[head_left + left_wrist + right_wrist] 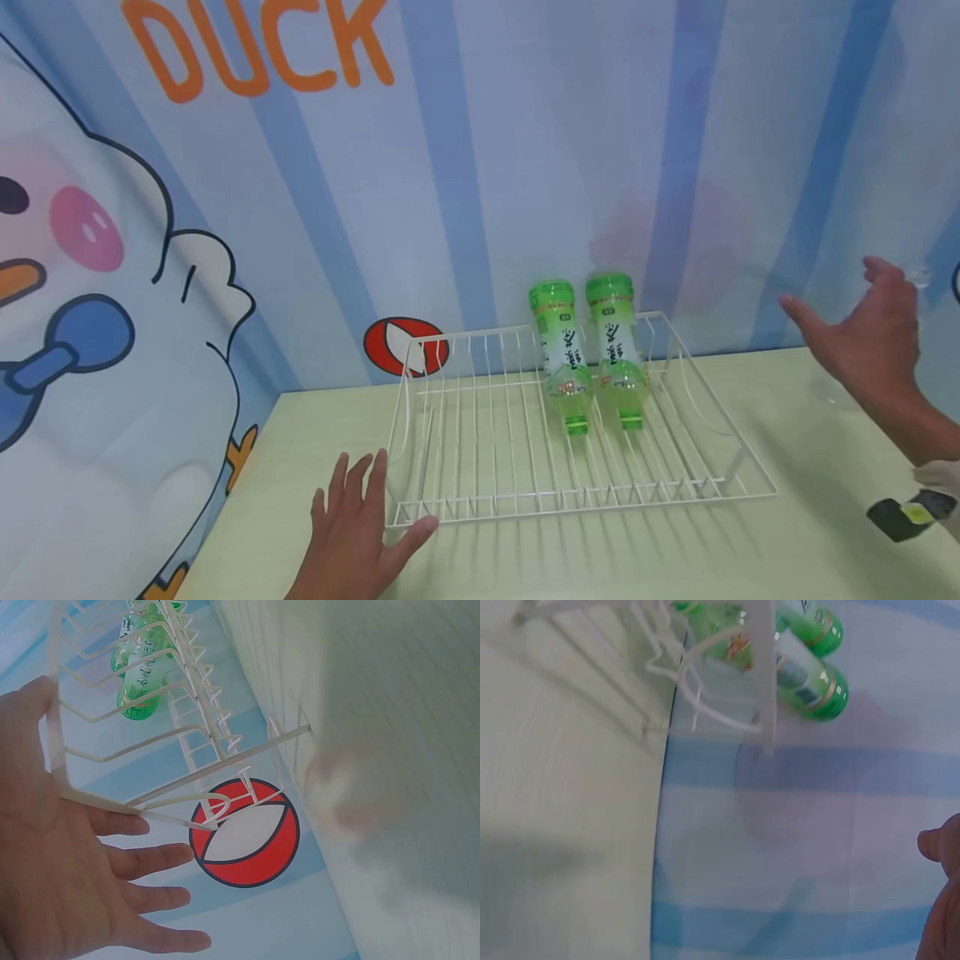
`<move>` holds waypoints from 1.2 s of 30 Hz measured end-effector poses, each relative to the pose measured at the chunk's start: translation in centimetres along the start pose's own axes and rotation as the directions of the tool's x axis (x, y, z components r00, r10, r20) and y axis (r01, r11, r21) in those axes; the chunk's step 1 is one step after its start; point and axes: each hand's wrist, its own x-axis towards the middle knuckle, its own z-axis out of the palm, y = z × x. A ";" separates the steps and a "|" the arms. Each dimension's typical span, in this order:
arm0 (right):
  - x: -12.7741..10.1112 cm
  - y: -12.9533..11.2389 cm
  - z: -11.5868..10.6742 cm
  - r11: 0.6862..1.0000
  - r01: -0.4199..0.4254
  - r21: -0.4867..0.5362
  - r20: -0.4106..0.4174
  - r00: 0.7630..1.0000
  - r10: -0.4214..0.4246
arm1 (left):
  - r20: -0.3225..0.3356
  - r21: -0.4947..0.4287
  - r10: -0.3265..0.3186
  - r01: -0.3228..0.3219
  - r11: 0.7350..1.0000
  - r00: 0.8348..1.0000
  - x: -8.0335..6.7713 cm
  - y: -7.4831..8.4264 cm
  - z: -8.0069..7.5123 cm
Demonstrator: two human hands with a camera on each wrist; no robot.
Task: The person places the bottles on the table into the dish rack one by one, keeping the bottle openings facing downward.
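A white wire dish rack [585, 504] stands on the table. Two green-and-clear plastic bottles, the left bottle [562, 342] and the right bottle [617, 333], lean cap-down side by side in its slots. My left hand [352, 525] is at the rack's front left corner, fingers spread; in the left wrist view its thumb lies along the rack's rim [56, 750]. Right of the rack, my right hand [873, 333] is raised, thumb apart from the fingers. Behind it a faint clear object [834, 390] partly shows; its kind is unclear. The right wrist view catches just a thumb [941, 844].
A pale yellow-green table [315, 442] carries the rack. Close behind it hangs a blue-striped cloth [525, 167] printed with a duck [112, 350] and orange letters. A red and white round print [397, 346] shows behind the rack's left end.
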 end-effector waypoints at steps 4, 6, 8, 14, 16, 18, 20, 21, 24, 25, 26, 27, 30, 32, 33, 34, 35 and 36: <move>0.1 2.3 -0.2 0.999 -0.047 -0.018 -0.085 0.995 0.045 | 0.009 -0.002 -0.006 0.006 1.000 1.000 0.0 0.0 0.0; 0.0 3.6 -0.3 0.998 -0.053 -0.018 -0.126 0.991 0.051 | 0.006 -0.006 -0.008 0.008 1.000 1.000 0.0 0.1 0.0; -0.2 4.7 -0.5 0.996 -0.077 -0.041 -0.147 0.987 0.070 | 0.003 -0.013 -0.009 0.009 1.000 1.000 0.0 0.1 0.0; -0.9 7.6 -0.8 0.970 -0.236 -0.062 -0.064 0.970 0.233 | 0.011 -0.004 -0.012 0.012 1.000 1.000 0.1 0.2 -0.1; -0.8 8.5 -0.4 0.970 -0.244 -0.017 -0.064 0.968 0.242 | 0.015 0.001 -0.014 0.014 1.000 1.000 0.0 0.1 -0.1; -0.8 9.5 0.1 0.969 -0.247 0.024 -0.056 0.967 0.248 | 0.010 0.003 -0.009 0.009 1.000 1.000 0.0 0.0 0.0; -0.8 10.2 0.6 0.970 -0.235 0.056 -0.068 0.969 0.239 | 0.005 0.000 -0.004 0.004 1.000 1.000 0.0 0.0 0.0; -0.8 10.6 0.9 0.968 -0.243 0.060 -0.063 0.967 0.246 | 0.002 -0.001 0.000 0.000 1.000 1.000 0.0 0.0 0.0; -1.1 11.1 1.5 0.954 -0.292 0.067 -0.027 0.955 0.294 | -0.004 -0.010 0.000 0.000 1.000 1.000 0.0 0.1 0.0; -1.2 11.2 1.7 0.951 -0.300 0.068 -0.025 0.953 0.303 | -0.003 -0.010 -0.002 0.002 1.000 1.000 0.1 0.1 0.0; -1.2 11.3 1.9 0.946 -0.317 0.074 -0.017 0.948 0.319 | -0.003 -0.009 -0.002 0.002 1.000 1.000 0.1 0.1 0.0; -1.3 11.4 2.2 0.942 -0.329 0.067 -0.022 0.943 0.331 | -0.002 -0.009 -0.004 0.004 1.000 1.000 0.1 0.1 0.0; -1.4 11.7 3.1 0.932 -0.354 0.073 -0.033 0.934 0.357 | 0.006 -0.005 -0.011 0.011 1.000 1.000 0.0 0.1 -0.1; -1.4 12.0 3.6 0.927 -0.366 0.083 -0.038 0.928 0.370 | 0.006 -0.003 -0.011 0.011 1.000 1.000 -0.1 0.1 -0.1; -1.4 12.2 3.9 0.924 -0.374 0.085 -0.030 0.926 0.377 | 0.008 -0.007 -0.014 0.014 1.000 1.000 -0.1 0.1 -0.1; -1.4 12.4 4.0 0.918 -0.386 0.091 -0.017 0.921 0.389 | 0.010 -0.009 -0.017 0.017 1.000 1.000 -0.1 0.1 -0.1; -1.3 12.5 4.2 0.912 -0.399 0.092 -0.003 0.916 0.401 | 0.011 -0.010 -0.018 0.018 1.000 1.000 -0.1 0.1 -0.1; -1.3 12.7 4.3 0.907 -0.412 0.080 0.012 0.911 0.413 | 0.013 -0.012 -0.018 0.018 1.000 1.000 -0.1 0.2 0.0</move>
